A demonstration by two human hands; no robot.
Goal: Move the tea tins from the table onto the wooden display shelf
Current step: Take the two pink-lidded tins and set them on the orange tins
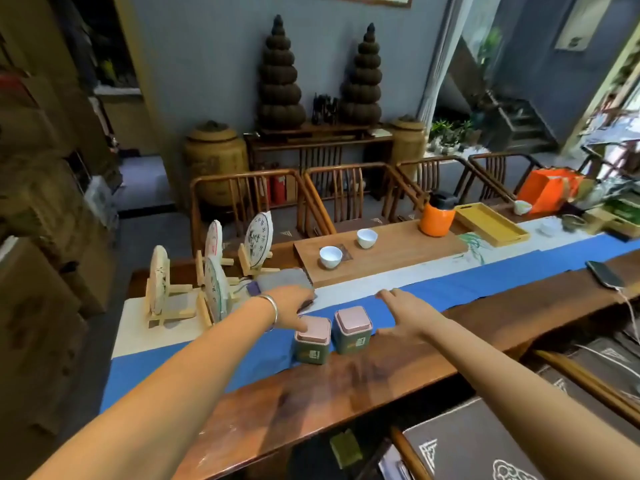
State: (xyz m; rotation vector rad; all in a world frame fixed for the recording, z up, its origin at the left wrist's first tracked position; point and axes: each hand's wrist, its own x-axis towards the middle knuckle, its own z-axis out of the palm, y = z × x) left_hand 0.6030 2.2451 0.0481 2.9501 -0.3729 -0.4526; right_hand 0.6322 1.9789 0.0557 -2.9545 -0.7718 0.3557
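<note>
1. Left hand (pixel 293 304): reaches over the left tea tin (pixel 312 341), palm down, fingers spread loosely; thumb lies on or just above the tin's pink lid, contact not certain. Nothing gripped. Silver bangle (pixel 272 309) on the wrist.
2. Right hand (pixel 403 314): open and flat, fingers extended, just right of the right tea tin (pixel 353 330); whether it touches the tin cannot be told. Holds nothing.
3. Tea tins: two, green bodies with pink lids, upright, side by side with a narrow gap, standing on the blue runner (pixel 194 362) near the front edge of the wooden table (pixel 363 379).
4. Behind the left hand: a grey folded cloth (pixel 282 279) on the table.
5. Further left: round tea cakes (pixel 258 239) upright on small wooden stands.
6. Behind the tins: a wooden tea tray (pixel 388 258) carrying two white cups (pixel 330 257), well apart from the tins.
7. Right along the table: an orange flask (pixel 437 218), a yellow tray (pixel 491 224), a phone (pixel 604 274) with a cable.
8. Far side: wooden chairs (pixel 332 195); against the wall, two dark stacked-gourd towers (pixel 280 77).
</note>
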